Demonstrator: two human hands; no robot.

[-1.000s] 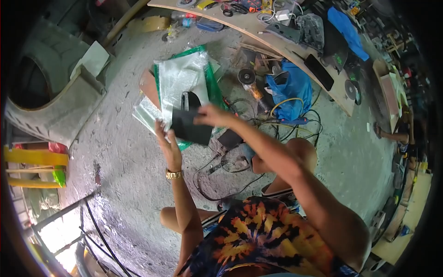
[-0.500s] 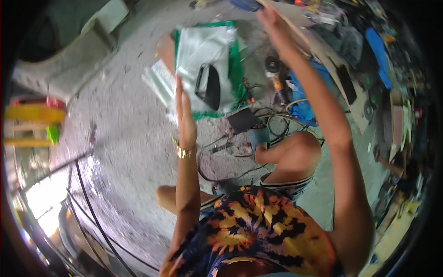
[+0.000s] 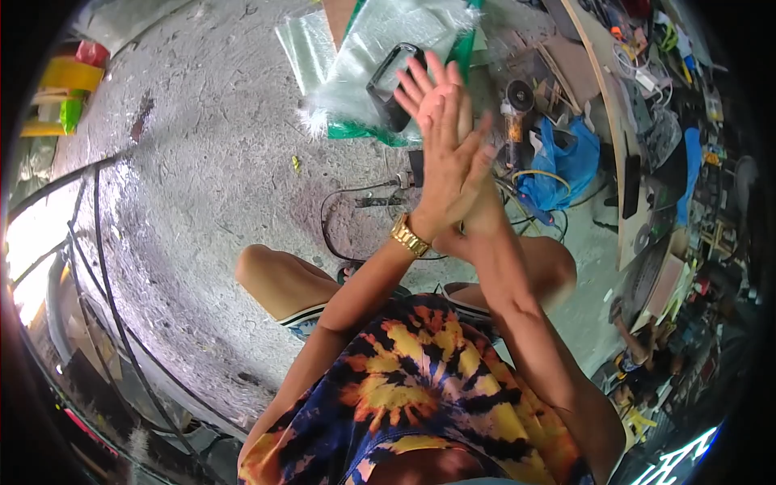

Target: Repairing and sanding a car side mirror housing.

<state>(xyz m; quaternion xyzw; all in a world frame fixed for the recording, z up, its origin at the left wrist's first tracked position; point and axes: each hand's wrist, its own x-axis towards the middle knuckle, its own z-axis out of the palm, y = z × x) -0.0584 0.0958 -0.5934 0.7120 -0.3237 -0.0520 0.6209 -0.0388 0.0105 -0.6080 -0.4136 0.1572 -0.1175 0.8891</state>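
Concrete floor (image 3: 210, 174): blue bag (image 3: 572, 160), contents unclear; overlapping hands (image 3: 444, 170) empty, nearby.

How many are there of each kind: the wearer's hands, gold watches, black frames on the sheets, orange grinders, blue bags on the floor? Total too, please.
Left hand and right hand: 2
Gold watch: 1
Black frame: 1
Orange grinder: 1
Blue bag: 1
Total: 6

Bright light (image 3: 31, 242) at the left glares across a rough grey floor (image 3: 218, 162) beside dark bars (image 3: 98, 218).
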